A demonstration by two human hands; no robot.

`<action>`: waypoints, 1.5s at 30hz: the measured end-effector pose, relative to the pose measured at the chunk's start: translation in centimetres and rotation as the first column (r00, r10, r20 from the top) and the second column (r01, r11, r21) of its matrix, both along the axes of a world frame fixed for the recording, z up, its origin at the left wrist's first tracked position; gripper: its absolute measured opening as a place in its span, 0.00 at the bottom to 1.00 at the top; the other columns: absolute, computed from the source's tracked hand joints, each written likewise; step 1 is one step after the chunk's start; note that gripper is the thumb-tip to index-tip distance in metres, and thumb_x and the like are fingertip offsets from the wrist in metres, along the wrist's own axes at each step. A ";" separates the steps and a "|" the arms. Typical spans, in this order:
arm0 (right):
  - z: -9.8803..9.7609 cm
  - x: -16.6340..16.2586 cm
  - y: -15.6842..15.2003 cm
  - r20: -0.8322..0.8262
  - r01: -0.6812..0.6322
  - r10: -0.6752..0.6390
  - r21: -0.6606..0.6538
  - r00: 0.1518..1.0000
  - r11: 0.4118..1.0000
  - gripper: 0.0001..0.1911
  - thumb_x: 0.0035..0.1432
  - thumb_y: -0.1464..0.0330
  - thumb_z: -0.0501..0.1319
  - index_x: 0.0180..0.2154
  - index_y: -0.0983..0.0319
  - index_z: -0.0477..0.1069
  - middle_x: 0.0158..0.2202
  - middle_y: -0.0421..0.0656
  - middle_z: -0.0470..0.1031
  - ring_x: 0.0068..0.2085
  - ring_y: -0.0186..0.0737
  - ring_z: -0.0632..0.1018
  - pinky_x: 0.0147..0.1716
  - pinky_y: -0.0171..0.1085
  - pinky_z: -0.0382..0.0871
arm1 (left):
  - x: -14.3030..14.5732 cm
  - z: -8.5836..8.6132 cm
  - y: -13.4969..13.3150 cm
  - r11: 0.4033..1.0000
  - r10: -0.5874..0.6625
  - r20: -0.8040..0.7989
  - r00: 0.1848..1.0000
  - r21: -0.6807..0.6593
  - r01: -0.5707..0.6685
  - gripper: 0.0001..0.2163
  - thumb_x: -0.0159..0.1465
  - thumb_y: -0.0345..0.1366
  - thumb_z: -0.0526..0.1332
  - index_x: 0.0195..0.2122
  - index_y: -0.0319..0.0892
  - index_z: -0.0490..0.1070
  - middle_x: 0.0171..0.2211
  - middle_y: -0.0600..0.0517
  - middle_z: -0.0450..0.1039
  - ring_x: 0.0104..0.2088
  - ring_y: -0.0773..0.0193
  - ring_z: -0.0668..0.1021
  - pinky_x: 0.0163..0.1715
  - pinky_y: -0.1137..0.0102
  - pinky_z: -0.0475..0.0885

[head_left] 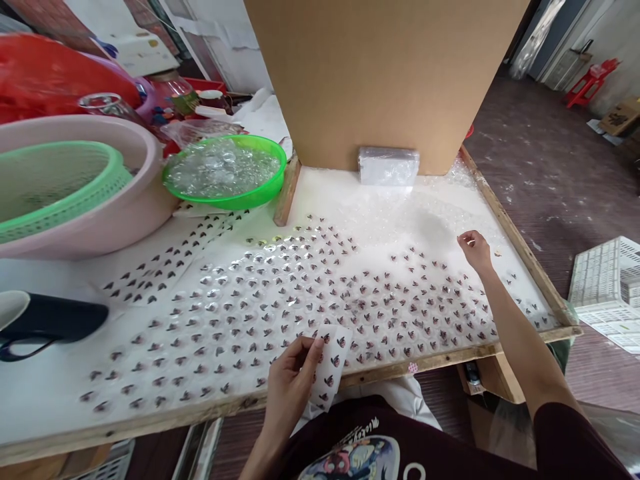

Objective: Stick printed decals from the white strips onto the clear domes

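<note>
My left hand (293, 377) grips a clear sticker sheet (330, 367) with small dark heart-like stickers, held at the near edge of the white work board (390, 213). My right hand (474, 250) reaches out over the right part of the board, fingers pinched together above the surface; what they hold is too small to make out. The board is covered with rows of several small clear domes with dark stickers (280, 307). More sticker sheets (165, 263) lie at the left of the board.
A green bowl of clear domes (225, 170) sits at the back left, beside a pink basin (125, 213) holding a green basket (55, 183). A tall cardboard panel (380, 73) stands behind, with a plastic packet (389, 165) at its base. A dark tool (50, 320) lies left.
</note>
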State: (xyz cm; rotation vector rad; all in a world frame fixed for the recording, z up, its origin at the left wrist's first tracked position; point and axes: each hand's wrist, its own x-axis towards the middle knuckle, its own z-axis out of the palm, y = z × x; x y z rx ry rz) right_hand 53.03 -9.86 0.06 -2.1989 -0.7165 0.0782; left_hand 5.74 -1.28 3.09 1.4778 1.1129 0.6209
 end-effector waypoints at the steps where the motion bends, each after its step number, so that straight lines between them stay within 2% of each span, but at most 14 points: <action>1: 0.0 0.5 -0.1 -0.018 -0.002 0.002 -0.029 1.000 1.000 0.15 0.52 0.55 0.59 0.33 0.60 0.71 0.34 0.45 0.77 0.30 0.38 0.72 0.33 0.39 0.67 | 0.1 0.0 0.0 1.000 -0.001 0.000 1.000 0.000 0.001 0.19 0.61 0.53 0.61 0.25 0.40 0.67 0.18 0.58 0.57 0.18 0.71 0.61 0.16 0.77 0.55; 5: -0.6 1.4 0.2 -0.109 -0.057 0.045 -0.107 0.993 0.993 0.15 0.50 0.56 0.60 0.28 0.62 0.73 0.27 0.44 0.76 0.28 0.38 0.72 0.28 0.36 0.65 | 0.5 0.3 0.0 1.000 -0.003 -0.006 1.000 0.025 0.004 0.20 0.60 0.53 0.61 0.25 0.40 0.67 0.18 0.58 0.57 0.18 0.71 0.60 0.16 0.77 0.54; 8: -0.9 1.3 0.8 -0.129 -0.065 0.047 -0.139 0.991 0.988 0.11 0.49 0.60 0.61 0.27 0.62 0.74 0.25 0.43 0.77 0.27 0.37 0.72 0.26 0.35 0.64 | 0.6 0.5 0.0 0.999 -0.011 -0.004 1.000 0.038 0.011 0.20 0.60 0.53 0.61 0.24 0.40 0.67 0.18 0.58 0.57 0.18 0.71 0.60 0.16 0.77 0.55; 14: -1.3 0.9 1.9 -0.096 -0.055 0.033 -0.227 0.995 0.972 0.03 0.48 0.69 0.61 0.25 0.61 0.72 0.28 0.43 0.77 0.28 0.39 0.75 0.30 0.36 0.65 | 0.3 0.5 -0.1 1.000 0.003 -0.019 1.000 0.028 -0.003 0.20 0.60 0.53 0.61 0.24 0.41 0.67 0.18 0.58 0.57 0.18 0.71 0.60 0.16 0.77 0.55; 19: -1.1 0.7 2.2 -0.032 -0.023 0.013 -0.313 0.999 0.949 0.04 0.49 0.68 0.63 0.31 0.61 0.71 0.29 0.44 0.76 0.31 0.42 0.75 0.33 0.39 0.65 | 0.2 0.3 -0.1 0.999 0.001 -0.010 1.000 0.033 -0.001 0.19 0.61 0.52 0.61 0.25 0.40 0.67 0.18 0.58 0.57 0.19 0.71 0.61 0.17 0.77 0.56; 23: -0.7 0.0 1.8 -0.018 -0.051 0.048 -0.373 0.999 0.926 0.05 0.48 0.66 0.65 0.26 0.60 0.71 0.29 0.44 0.76 0.32 0.43 0.75 0.34 0.39 0.65 | 0.2 0.2 0.0 1.000 0.006 -0.007 1.000 0.026 -0.006 0.19 0.61 0.52 0.61 0.25 0.40 0.67 0.19 0.58 0.58 0.19 0.71 0.61 0.17 0.77 0.56; 29: -0.9 -2.3 0.9 -0.117 -0.218 0.190 -0.309 0.975 0.926 0.08 0.50 0.62 0.63 0.25 0.59 0.74 0.27 0.41 0.77 0.28 0.38 0.74 0.30 0.36 0.66 | 0.1 0.0 0.0 1.000 0.003 0.013 1.000 0.018 -0.004 0.20 0.60 0.54 0.61 0.25 0.40 0.68 0.18 0.58 0.59 0.19 0.70 0.63 0.17 0.77 0.57; 32: -1.1 -3.4 1.0 -0.050 -0.252 0.247 -0.144 0.968 0.957 0.11 0.54 0.60 0.59 0.29 0.59 0.74 0.31 0.43 0.77 0.33 0.41 0.75 0.36 0.39 0.69 | 0.3 0.2 -0.1 1.000 0.005 0.026 1.000 0.012 -0.006 0.20 0.59 0.54 0.62 0.25 0.40 0.68 0.18 0.58 0.59 0.19 0.71 0.62 0.17 0.77 0.57; 34: -1.4 -4.3 1.5 0.007 -0.300 0.300 -0.033 0.954 0.953 0.13 0.57 0.59 0.57 0.33 0.59 0.75 0.36 0.44 0.78 0.38 0.43 0.76 0.42 0.42 0.71 | 0.4 0.4 -0.1 1.000 0.010 0.025 1.000 0.010 -0.010 0.21 0.58 0.55 0.62 0.24 0.40 0.68 0.18 0.58 0.58 0.18 0.71 0.61 0.16 0.77 0.56; 37: -2.0 -5.9 2.5 0.066 -0.432 0.429 0.043 0.901 0.901 0.15 0.61 0.57 0.56 0.41 0.57 0.76 0.46 0.46 0.77 0.49 0.47 0.75 0.52 0.48 0.69 | 0.7 0.8 -0.2 1.000 0.008 0.011 1.000 0.011 -0.008 0.22 0.58 0.56 0.62 0.24 0.40 0.68 0.18 0.58 0.58 0.18 0.71 0.61 0.16 0.77 0.57; 40: -2.8 -7.4 3.6 0.090 -0.559 0.555 0.025 0.827 0.829 0.19 0.62 0.56 0.56 0.50 0.55 0.75 0.56 0.46 0.73 0.59 0.49 0.70 0.59 0.53 0.63 | 0.8 1.1 -0.2 1.000 0.004 0.007 1.000 0.021 -0.004 0.21 0.58 0.55 0.62 0.23 0.41 0.67 0.18 0.58 0.58 0.18 0.71 0.61 0.17 0.77 0.57; 45: -3.3 -10.1 3.5 0.040 -0.705 0.706 -0.033 0.707 0.708 0.22 0.63 0.53 0.57 0.56 0.52 0.71 0.61 0.43 0.68 0.65 0.53 0.64 0.64 0.58 0.55 | 0.7 1.2 -0.3 0.999 0.016 0.009 1.000 0.034 -0.016 0.20 0.59 0.53 0.61 0.23 0.41 0.66 0.18 0.58 0.57 0.18 0.71 0.61 0.17 0.77 0.57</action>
